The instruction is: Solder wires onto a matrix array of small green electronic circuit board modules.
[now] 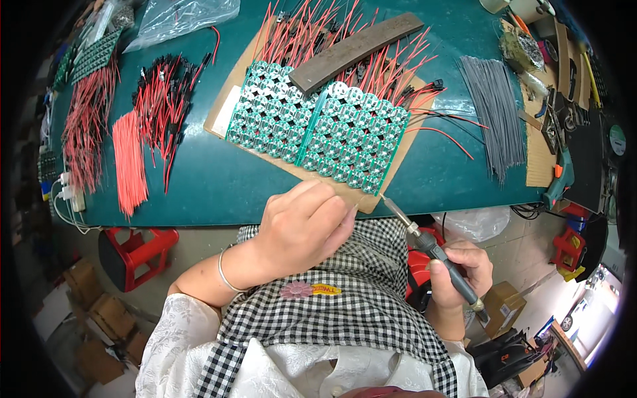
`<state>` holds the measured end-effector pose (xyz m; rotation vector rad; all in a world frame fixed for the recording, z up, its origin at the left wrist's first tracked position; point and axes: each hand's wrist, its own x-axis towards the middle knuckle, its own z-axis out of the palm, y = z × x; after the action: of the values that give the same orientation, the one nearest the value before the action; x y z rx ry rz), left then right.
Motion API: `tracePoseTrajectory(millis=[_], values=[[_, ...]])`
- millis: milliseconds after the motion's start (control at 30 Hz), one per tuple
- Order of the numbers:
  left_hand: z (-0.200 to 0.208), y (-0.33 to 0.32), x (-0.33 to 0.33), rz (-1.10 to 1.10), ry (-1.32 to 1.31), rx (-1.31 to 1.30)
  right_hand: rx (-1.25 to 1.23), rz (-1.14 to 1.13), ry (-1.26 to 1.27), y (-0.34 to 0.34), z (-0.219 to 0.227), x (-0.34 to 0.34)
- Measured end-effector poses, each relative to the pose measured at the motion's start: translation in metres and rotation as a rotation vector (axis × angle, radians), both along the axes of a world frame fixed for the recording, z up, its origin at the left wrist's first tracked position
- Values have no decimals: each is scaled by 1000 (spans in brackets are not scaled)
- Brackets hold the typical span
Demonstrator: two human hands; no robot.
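Note:
My right hand (462, 272) is wrapped round the dark grey handle of a soldering iron (428, 242). Its tip points up and left, close to the lower right corner of a green panel of round circuit boards (352, 129). My left hand (305, 222) is closed just below the panel's near edge, fingers curled inward; whatever they pinch is hidden. A second panel (269, 109) lies against the first on a cardboard sheet (215, 119). Red and black wires (292, 40) fan out behind both panels, and a dark curved bar (355, 53) lies across them.
Red wires (129, 162) and wires with black connectors (166, 99) lie at left, grey wires (491, 116) at right. A green-handled tool (561, 179) sits by the table's right edge. Red stools (142, 255) stand below the teal table (219, 192).

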<state>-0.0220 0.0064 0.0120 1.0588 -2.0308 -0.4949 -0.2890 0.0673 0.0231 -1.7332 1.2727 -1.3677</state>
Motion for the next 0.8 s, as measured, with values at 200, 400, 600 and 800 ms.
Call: tracePoseTrajectory(millis=[200, 400, 600, 800], values=[[-1, 1, 1, -13, -23, 20, 27, -8, 120, 2, 7, 3], [-5, 1, 0, -4, 36, 7, -34, 33, 156, -7, 8, 10], [-5, 0, 1, -13, 28, 18, -60, 65, 177, -10, 9, 13], [-6, -1, 2, -53, 31, 45, -83, 99, 217, -14, 15, 14]])
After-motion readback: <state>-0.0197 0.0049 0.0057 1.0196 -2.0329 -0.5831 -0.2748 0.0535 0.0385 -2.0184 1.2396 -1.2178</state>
